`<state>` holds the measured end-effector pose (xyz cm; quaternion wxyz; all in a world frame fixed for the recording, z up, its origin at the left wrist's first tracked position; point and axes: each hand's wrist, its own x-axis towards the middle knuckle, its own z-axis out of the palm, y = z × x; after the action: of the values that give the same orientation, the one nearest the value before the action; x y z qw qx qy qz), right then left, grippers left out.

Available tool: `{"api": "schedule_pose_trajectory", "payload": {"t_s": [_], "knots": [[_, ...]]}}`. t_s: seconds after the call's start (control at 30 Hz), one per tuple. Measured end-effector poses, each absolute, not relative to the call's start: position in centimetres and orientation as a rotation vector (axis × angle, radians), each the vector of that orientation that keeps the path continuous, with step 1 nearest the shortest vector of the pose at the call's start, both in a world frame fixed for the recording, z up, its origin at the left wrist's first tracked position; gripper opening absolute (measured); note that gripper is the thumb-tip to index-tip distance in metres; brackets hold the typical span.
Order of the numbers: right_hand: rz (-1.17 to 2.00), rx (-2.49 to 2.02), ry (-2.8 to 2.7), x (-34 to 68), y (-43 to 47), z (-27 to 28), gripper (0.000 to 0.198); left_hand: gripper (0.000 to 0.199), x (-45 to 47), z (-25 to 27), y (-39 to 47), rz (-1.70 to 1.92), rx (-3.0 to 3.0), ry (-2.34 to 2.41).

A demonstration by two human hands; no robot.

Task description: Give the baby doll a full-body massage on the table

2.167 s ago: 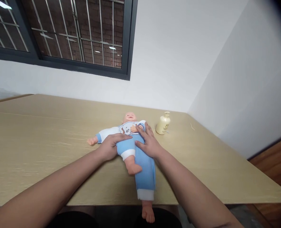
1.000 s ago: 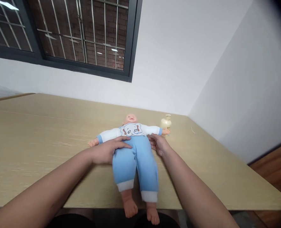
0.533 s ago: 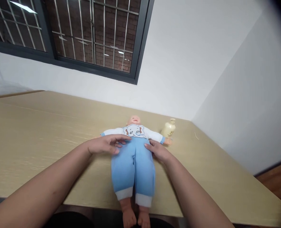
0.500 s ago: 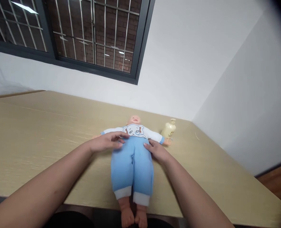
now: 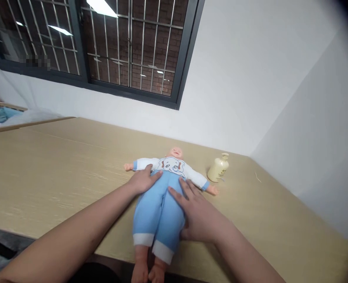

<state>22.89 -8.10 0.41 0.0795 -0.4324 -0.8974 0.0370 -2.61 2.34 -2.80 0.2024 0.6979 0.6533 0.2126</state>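
Fingers point(image 5: 178, 197) of the right hand point(image 5: 202, 216) are spread over the hip and thigh of a baby doll point(image 5: 159, 208), just right of centre in the frame, lying on it rather than pinching anything. Near the centre, the left hand point(image 5: 141, 182) rests against the doll's other side, its thumb angled onto the waist of the blue trousers and one finger pointing toward the white top; its remaining fingers are hidden, so whether they curl beneath cannot be told. The doll lies face up on the pale tabletop point(image 5: 59, 173), from the middle of the frame down to the bottom, where its feet point(image 5: 140, 271) reach past the near edge. Set between both hands, it seems placed so its front can be reached from either side; the two-sided touch probably keeps the body straight and stops it sliding. A cream pump bottle point(image 5: 218, 171) stands upright beside the doll's outstretched arm, right of centre, likely put there to be near yet out of the way. Counted: one doll with two arms and two bare feet, two hands, one bottle, one thin pale strip point(image 5: 258, 177) farther right, and one barred window point(image 5: 109, 51) across the upper left.
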Motion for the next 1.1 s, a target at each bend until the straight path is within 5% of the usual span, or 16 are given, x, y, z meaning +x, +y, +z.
{"api": "schedule_pose_trajectory", "payload": {"t_s": [0.4, 0.63, 0.77, 1.1], "knots": [[-0.513, -0.282, -2.528, 18.6, -8.7, -3.3, 0.031, 0.100, -2.7, -3.5, 2.9, 0.629, 2.004, 1.953], [-0.178, -0.501, -2.224, 21.0, -5.5, -0.6, 0.051, 0.070, -2.6, -3.7, 3.1, 0.777, 2.401, 1.637], [0.095, -0.689, -2.113, 22.4, -2.4, -1.3, 0.040, 0.054, -2.2, -3.5, 3.2, 0.811, 2.603, 1.429], [-0.075, -0.653, -2.169, 21.9, -3.2, -2.5, 0.029, 0.052, -2.0, -3.6, 3.1, 0.883, 2.553, 1.471]]}}
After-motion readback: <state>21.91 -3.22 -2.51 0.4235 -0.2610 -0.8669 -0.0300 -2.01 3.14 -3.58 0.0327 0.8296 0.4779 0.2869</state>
